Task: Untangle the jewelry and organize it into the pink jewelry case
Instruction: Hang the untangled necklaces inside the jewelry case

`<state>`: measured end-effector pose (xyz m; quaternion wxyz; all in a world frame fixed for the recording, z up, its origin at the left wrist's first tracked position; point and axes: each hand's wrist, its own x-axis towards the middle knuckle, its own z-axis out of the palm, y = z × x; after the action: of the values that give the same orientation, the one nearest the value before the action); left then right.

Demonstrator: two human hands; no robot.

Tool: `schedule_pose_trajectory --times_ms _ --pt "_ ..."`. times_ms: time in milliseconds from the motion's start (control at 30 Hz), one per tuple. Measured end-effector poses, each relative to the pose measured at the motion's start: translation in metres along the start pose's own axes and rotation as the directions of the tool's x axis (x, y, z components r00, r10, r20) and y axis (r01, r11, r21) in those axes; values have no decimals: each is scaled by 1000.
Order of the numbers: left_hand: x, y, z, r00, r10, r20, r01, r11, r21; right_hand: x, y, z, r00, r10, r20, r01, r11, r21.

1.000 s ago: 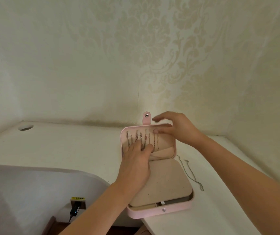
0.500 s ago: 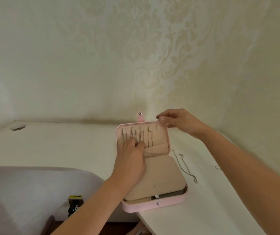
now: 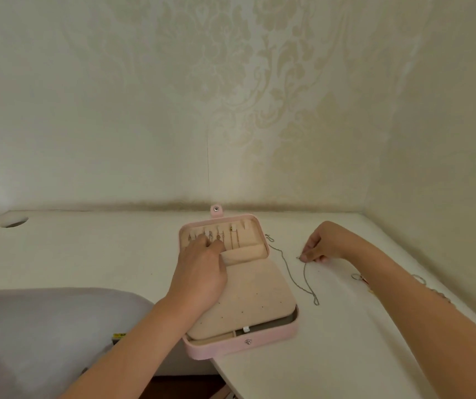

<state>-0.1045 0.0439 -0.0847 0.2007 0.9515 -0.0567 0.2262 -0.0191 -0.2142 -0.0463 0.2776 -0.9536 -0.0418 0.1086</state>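
Grey-white and rounded, a smooth surface is seen nearest, at the lower left, next to the white counter. At the counter's near edge a pink rectangular jewelry case is laid open. Its base is covered by a beige velvet panel dotted with small holes. The left grip is laid across the far left of this panel, its fingertips reaching up onto the fine chains hung in the lid; whether any of them is pinched cannot be told. Just right of the case a thin silver chain is stretched out on the counter in a long narrow loop, one end lying near the lid's right corner. Its other end is pinched in the bent fingers of the right grip, which is held low over the counter. A few small rings are seen beside the right forearm, too blurred to be told apart. Farther back, the case's lid is tilted up and back, with a row of hooks and a beige pocket inside it. A pink strap with a snap is raised above the lid's top edge. A round hole is cut in the counter's far left. Cream damask wallpaper is seen behind.
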Motion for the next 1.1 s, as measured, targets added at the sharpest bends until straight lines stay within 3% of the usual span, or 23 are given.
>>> schedule_pose_trajectory --times_ms 200,233,300,367,400,533,700,900,1100 --pt "1 0 -3 995 -13 102 6 998 62 -13 10 2 995 -103 -9 99 976 -194" --pt "2 0 -5 990 -14 138 4 998 69 -16 13 0 991 -128 -25 123 982 -146" --pt "7 3 -11 974 0 225 -32 990 141 -25 18 -5 983 -170 -69 179 970 166" --pt "20 11 -21 957 18 291 -87 971 224 -35 21 -11 972 -185 -147 234 848 475" --pt "29 19 -25 951 27 309 -100 970 222 -40 22 -14 966 -184 -181 254 799 545" --pt "82 58 -28 942 124 312 -151 987 62 -55 25 -19 956 -197 -215 292 656 696" --pt "125 74 17 844 112 524 -168 984 60 -74 34 -21 956 -163 -242 292 488 823" --pt "135 63 49 819 -96 565 -78 958 277 -82 43 -27 977 -93 -194 214 507 835" --pt "127 83 57 783 -219 583 -36 919 393 -107 33 -42 981 -154 -118 190 640 745"
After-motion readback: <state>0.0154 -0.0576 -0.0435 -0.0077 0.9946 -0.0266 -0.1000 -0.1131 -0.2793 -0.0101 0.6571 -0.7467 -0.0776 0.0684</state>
